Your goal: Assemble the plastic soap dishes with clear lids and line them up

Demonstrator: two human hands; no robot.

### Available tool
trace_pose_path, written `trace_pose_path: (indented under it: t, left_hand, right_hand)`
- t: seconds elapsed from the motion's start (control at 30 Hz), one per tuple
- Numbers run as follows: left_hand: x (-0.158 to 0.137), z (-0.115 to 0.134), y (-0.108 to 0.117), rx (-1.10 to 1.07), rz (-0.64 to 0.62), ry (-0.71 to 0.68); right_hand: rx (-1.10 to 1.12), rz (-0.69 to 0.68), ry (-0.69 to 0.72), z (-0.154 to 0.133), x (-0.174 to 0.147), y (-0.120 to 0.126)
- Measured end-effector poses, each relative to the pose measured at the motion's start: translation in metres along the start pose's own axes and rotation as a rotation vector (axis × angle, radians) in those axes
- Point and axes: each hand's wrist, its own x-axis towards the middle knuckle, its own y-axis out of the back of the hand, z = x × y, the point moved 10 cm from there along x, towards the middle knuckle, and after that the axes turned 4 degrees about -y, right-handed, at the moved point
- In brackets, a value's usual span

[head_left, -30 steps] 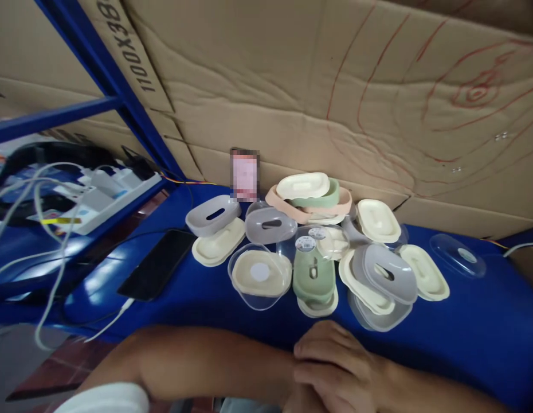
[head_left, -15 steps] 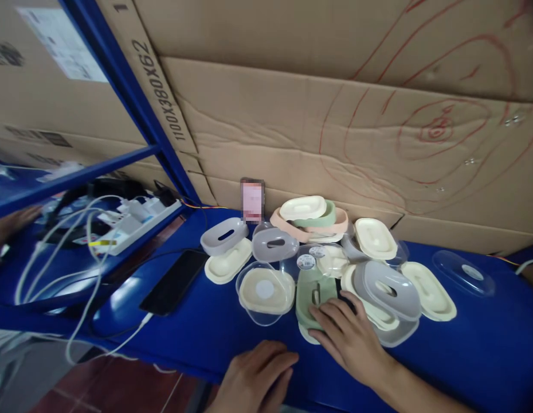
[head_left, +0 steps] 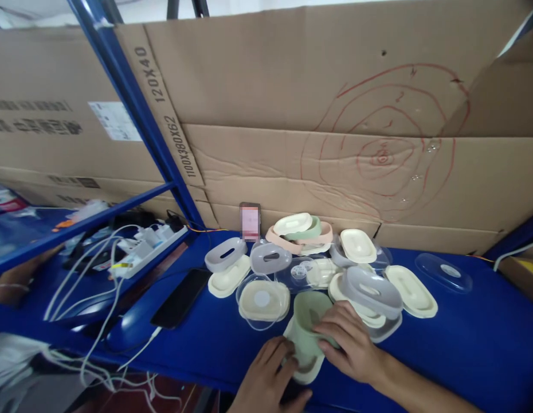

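Observation:
A green oval soap dish (head_left: 309, 310) stands tilted near the front of the blue table, its hollow side showing. My right hand (head_left: 348, 341) grips its right rim between thumb and fingers. Beneath and in front of it lies a pale cream tray (head_left: 307, 376), partly covered by the green dish. My left hand (head_left: 269, 370) has its curled fingers on the left edge of this tray, close against the green dish. Just left, a cream tray with a round label (head_left: 262, 299) rests on a clear lid. To the right, a grey slotted dish (head_left: 372, 291) sits on cream trays.
Further back are stacked pink, green and cream dishes (head_left: 298, 235), grey slotted dishes (head_left: 270, 258) and a clear lid (head_left: 442, 272). A black phone (head_left: 180, 298) and a white power strip (head_left: 152, 249) with cables lie left. Another person's hand (head_left: 12, 287) shows far left.
My right hand has lifted and tipped the green dish toward me. My left hand has moved from the table's front edge onto the cream tray. The view has tilted up.

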Motion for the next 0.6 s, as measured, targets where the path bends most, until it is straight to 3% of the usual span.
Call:
trace_pose_path:
  t: [0.17, 0.33, 0.47, 0.6]
  left_hand:
    - [-0.018, -0.027, 0.020, -0.113, 0.021, 0.113]
    - [-0.013, -0.041, 0.031, -0.286, -0.117, 0.214]
    - [-0.011, -0.048, 0.023, -0.392, -0.223, 0.291]
    - [-0.013, -0.051, 0.016, -0.417, -0.240, 0.314]
  right_hand:
    - [0.047, -0.100, 0.095, -0.019, 0.002, -0.001]
    - [-0.005, -0.172, 0.194, -0.031, -0.020, -0.014]
    - [-0.016, -0.327, 0.133, -0.016, -0.040, -0.034]
    - [-0.097, -0.466, 0.023, -0.003, -0.044, -0.056]
